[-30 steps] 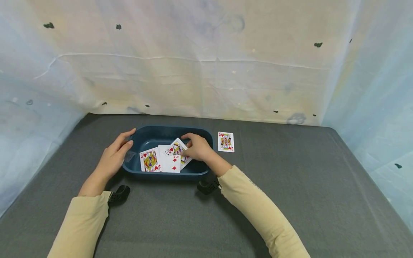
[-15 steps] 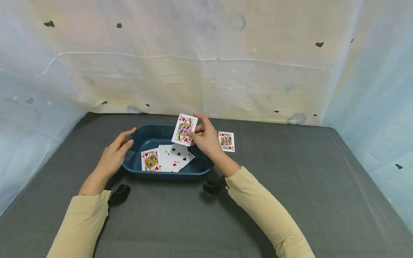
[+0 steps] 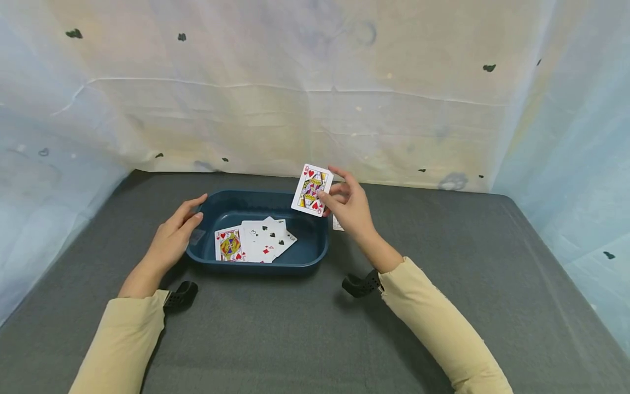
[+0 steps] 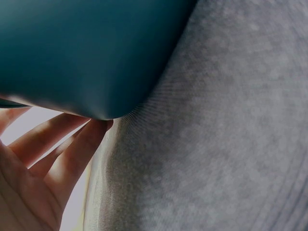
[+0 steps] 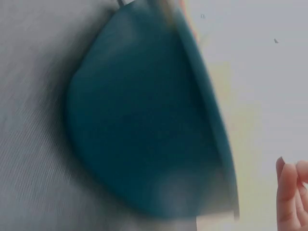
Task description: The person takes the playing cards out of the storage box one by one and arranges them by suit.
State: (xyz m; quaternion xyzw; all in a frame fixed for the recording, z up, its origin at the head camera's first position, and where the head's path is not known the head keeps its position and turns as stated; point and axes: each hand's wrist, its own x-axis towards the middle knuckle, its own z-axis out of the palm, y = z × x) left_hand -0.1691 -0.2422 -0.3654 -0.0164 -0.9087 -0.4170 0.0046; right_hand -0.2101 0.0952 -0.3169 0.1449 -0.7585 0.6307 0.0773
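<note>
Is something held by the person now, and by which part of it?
Yes: the right grip pinches the queen of hearts by its right side in the head view. The left grip touches the blue bin.

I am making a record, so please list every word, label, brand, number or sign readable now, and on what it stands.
"Q" and red hearts: card in the right hand.
"J", probably, and red hearts: picture card in the blue tray.
Red diamond, black spades: overlapping cards beside it; numbers too small to read.
Card partly hidden behind the hand: unreadable.
No readable words or brands.
</note>
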